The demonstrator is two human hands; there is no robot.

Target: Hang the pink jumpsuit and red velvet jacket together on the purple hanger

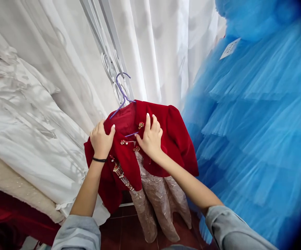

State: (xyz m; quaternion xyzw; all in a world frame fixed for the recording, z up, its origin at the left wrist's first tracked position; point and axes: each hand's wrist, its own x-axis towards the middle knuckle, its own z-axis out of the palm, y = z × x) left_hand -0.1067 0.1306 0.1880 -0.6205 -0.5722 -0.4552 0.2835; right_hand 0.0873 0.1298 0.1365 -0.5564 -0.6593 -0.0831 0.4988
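Note:
A red velvet jacket (180, 135) hangs in front of me on a purple hanger (124, 95), its front parted at the neck. My left hand (102, 140) grips the jacket at the shoulder and collar on the left, thumb apart from the curled fingers. On the other front panel lies my right hand (152, 137), fingers stretched out and thumb spread toward the hanger's bar. Beaded flower fasteners (123, 142) sit along the opening. A beaded tassel (123, 177) dangles down the left panel. Below the jacket hangs a shiny pinkish-beige garment (153, 194).
A blue layered tulle dress (249, 121) with a white tag (230, 48) fills the right side. White dresses (33, 135) hang at the left. Behind the hanger stand a white metal frame (110, 66) and white curtains (163, 45). Dark reddish floor tiles (127, 225) show below.

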